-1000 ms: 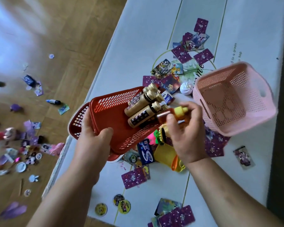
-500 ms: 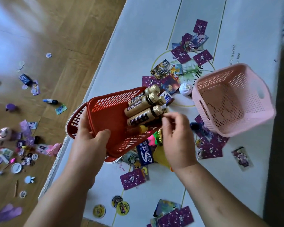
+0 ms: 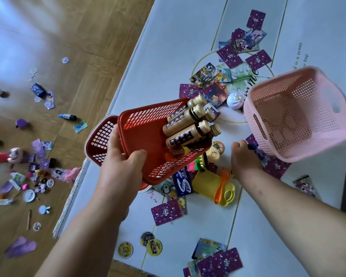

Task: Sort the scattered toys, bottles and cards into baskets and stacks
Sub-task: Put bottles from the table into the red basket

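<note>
left hand (image 3: 124,166) grips the tilted red basket (image 3: 146,140), brown bottles (image 3: 186,126) bunched against its far rim; right hand (image 3: 245,156) curls onto a dark-blue item (image 3: 251,146) beside the pink basket (image 3: 300,120), pinch unclear, so level the red basket before lifting the item

Bottles (image 3: 188,126) lie in the left basket (image 3: 144,136).

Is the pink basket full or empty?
Empty. Through its open top the pink basket shows only bare mesh walls and floor, with no toys inside.
</note>
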{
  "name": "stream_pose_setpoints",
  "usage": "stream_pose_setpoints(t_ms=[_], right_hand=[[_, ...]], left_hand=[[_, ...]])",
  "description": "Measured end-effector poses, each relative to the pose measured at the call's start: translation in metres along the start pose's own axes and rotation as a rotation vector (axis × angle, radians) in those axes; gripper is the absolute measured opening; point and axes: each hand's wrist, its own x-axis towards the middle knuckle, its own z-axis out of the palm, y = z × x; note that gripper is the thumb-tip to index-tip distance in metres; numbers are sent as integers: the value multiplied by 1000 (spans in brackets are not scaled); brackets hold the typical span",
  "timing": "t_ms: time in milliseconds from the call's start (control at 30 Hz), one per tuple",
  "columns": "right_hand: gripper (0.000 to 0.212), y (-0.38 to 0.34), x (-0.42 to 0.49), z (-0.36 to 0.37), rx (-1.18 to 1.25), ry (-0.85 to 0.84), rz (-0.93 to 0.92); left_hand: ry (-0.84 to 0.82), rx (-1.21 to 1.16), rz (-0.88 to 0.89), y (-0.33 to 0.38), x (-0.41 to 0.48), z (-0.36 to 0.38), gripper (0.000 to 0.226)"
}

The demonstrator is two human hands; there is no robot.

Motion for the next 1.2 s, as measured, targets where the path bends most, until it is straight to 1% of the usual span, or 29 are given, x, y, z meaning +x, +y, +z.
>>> stream_pose_setpoints(t_ms=[67, 100, 133, 167, 233, 267, 300, 333, 367, 433, 500, 567, 633, 667, 700, 733, 767, 833, 900, 933, 967, 1000, 1033, 1067, 1100, 1133, 1200], right_hand=[[29, -1, -3, -7, 199, 30, 69], [26, -3, -7, -13, 340, 89, 125], [22, -4, -12, -21, 499, 189, 171], [21, -7, -21, -31, 662, 329, 192], [26, -17, -42, -55, 932, 640, 154], [27, -23, -54, -69, 1047, 753, 108], [28, -30, -65, -83, 1167, 801, 52], [28, -40, -75, -95, 1276, 788, -19], [27, -50, -82, -104, 1344, 729, -99], [23, -73, -90, -116, 1317, 586, -240], [19, -92, -92, -116, 1222, 478, -310], [22, -106, -88, -113, 1079, 383, -345], [28, -114, -86, -107, 896, 337, -389], [30, -116, -85, -106, 824, 364, -419], [31, -116, -85, -106, 786, 433, -452], [33, -114, -83, -107, 796, 524, -476], [33, -110, -82, -109, 863, 617, -468], [27, -99, -72, -113, 1043, 790, -354], [21, -84, -52, -111, 1138, 914, -150], [20, -76, -38, -107, 1158, 909, -40], [20, -68, -22, -101, 1150, 838, 52], [21, -62, -5, -94, 1096, 704, 121], [23, -57, 12, -84, 981, 529, 158], [27, -55, 26, -76, 832, 353, 154], [32, -55, 37, -70, 700, 225, 114], [39, -58, 45, -66, 610, 156, 50], [50, -64, 58, -60, 530, 90, -79]], left_hand=[[19, 12, -10, -2, 1, 1, 64], [31, 25, -9, -2, 1, 2, 64], [41, 40, -7, -2, 1, 3, 66], [48, 51, -4, -1, 1, 3, 67], [45, 51, -1, 1, 1, 4, 70], [42, 54, -1, 2, 1, 4, 71], [39, 59, 1, 3, 1, 5, 71], [36, 61, 7, 3, 1, 5, 72], [29, 59, 11, 3, 1, 6, 72], [22, 60, 14, 3, 1, 8, 73], [29, 65, 31, 2, 0, 10, 72], [33, 67, 60, 1, -1, 12, 71], [37, 66, 69, 0, -3, 11, 68], [40, 58, 65, 0, -3, 10, 66], [40, 49, 60, -1, -4, 8, 64], [36, 31, 57, -2, -4, 6, 63], [30, 13, 53, -2, -4, 4, 63], [23, -7, 42, -2, -2, -1, 64], [26, -29, 38, -2, 0, -4, 64], [30, -33, 45, -1, 2, -5, 63], [38, -36, 53, -1, 3, -5, 63], [48, -45, 57, 0, 3, -6, 63], [56, -63, 60, 0, 5, -7, 63], [57, -83, 62, 1, 6, -8, 64], [55, -97, 65, 1, 7, -9, 64], [54, -100, 69, 1, 8, -10, 63], [55, -89, 76, 1, 9, -12, 62]])
